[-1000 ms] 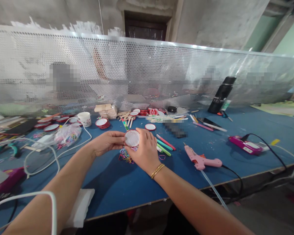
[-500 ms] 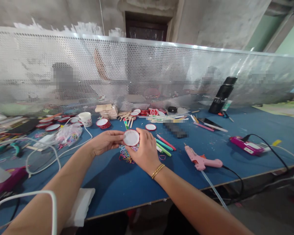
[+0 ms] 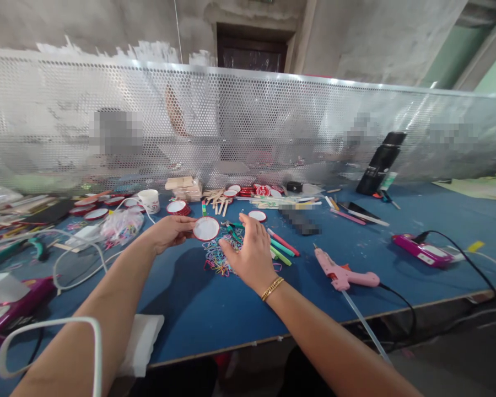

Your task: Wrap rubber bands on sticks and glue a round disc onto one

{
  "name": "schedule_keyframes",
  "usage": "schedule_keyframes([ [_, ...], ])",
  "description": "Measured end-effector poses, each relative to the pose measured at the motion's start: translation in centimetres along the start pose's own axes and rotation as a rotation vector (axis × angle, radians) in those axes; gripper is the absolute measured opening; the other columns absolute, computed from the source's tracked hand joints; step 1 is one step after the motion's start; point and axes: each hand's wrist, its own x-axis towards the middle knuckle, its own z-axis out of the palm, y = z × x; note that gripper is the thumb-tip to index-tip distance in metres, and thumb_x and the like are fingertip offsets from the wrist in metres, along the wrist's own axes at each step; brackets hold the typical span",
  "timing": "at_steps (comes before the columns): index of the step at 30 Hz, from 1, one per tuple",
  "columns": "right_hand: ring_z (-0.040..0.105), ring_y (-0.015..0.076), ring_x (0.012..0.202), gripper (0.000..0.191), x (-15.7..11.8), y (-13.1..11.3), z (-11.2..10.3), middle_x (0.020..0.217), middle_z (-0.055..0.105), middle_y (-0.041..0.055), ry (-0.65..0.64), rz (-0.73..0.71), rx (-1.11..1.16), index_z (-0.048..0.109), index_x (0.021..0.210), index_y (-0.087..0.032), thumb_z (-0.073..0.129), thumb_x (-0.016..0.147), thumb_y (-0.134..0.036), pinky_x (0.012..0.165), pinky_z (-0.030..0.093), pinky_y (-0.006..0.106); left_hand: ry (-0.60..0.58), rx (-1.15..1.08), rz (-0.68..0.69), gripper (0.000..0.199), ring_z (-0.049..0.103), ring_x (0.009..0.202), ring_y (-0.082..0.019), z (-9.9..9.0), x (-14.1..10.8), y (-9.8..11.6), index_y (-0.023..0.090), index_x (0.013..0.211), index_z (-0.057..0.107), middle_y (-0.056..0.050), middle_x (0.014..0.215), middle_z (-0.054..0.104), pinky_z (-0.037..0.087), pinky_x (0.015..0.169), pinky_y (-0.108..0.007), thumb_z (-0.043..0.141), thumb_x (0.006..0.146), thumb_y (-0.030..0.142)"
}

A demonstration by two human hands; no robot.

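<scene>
My left hand [image 3: 173, 231] pinches the left edge of a round white disc with a red rim [image 3: 206, 229], a lid by its look, held above the table. To its right, my right hand [image 3: 250, 253] is off the disc, thumb and fingers apart, with nothing in it. Below and between the hands lies a loose pile of small colourful rubber bands [image 3: 219, 256]. Green-handled pliers [image 3: 233, 225] rest at the back of that pile. Another red-rimmed disc [image 3: 257, 216] lies flat beyond my right fingers, and a small stack of them [image 3: 177, 208] stands behind my left hand.
On the right, a pink glue gun [image 3: 345, 273] lies near the front edge of the blue table [image 3: 206, 325]. Markers [image 3: 283, 242] sit beside my right hand. Wooden sticks [image 3: 220, 199], a paper cup [image 3: 149, 200] and a black bottle [image 3: 381, 162] stand farther back. White cables [image 3: 80, 248] loop at left.
My right hand has let go of the disc and opened, moving a little right. The disc, in my left hand, has shifted left, uncovering the rubber bands and pliers.
</scene>
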Motion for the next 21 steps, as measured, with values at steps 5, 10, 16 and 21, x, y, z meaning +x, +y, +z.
schedule_keyframes([
  [5,0.048,0.0278,0.117,0.058,0.0,0.1,-0.1,0.123,0.053,0.0171,-0.013,0.004,-0.012,0.041,0.129,-0.013,0.053,0.084,-0.047,0.098,0.038,0.047,0.109,0.118,-0.027,0.02,0.057,0.053,-0.011,-0.7,1.0,-0.9,0.019,0.08,0.075,-0.003,0.065,0.068,0.03,0.041,-0.016,0.078,0.059,0.02],
  [10,0.047,0.0288,0.117,0.057,0.0,0.2,0.0,0.124,0.053,0.0171,-0.014,0.001,-0.004,0.041,0.129,-0.013,0.052,0.084,-0.046,0.097,0.038,0.048,0.175,0.216,-0.022,0.01,0.046,0.043,-0.008,-1.1,1.5,-1.5,0.016,0.071,0.073,0.0,0.051,0.06,0.029,0.04,-0.017,0.073,0.061,0.016],
  [16,0.046,0.0279,0.118,0.056,0.0,0.3,-0.1,0.125,0.053,0.0163,-0.028,0.02,-0.006,0.041,0.129,-0.013,0.055,0.083,-0.042,0.099,0.037,0.047,0.179,0.371,-0.006,0.007,0.04,0.039,-0.007,-1.5,2.1,-2.3,0.017,0.063,0.072,0.002,0.043,0.054,0.03,0.04,-0.018,0.067,0.063,0.012],
  [21,0.046,0.029,0.118,0.056,0.1,0.4,-0.1,0.125,0.053,0.0158,-0.025,0.028,0.008,0.042,0.129,-0.014,0.055,0.083,-0.042,0.099,0.036,0.048,0.189,0.435,-0.03,0.012,0.044,0.043,-0.009,-1.6,2.5,-2.6,0.017,0.071,0.073,0.002,0.047,0.055,0.035,0.044,-0.019,0.064,0.064,0.012],
])
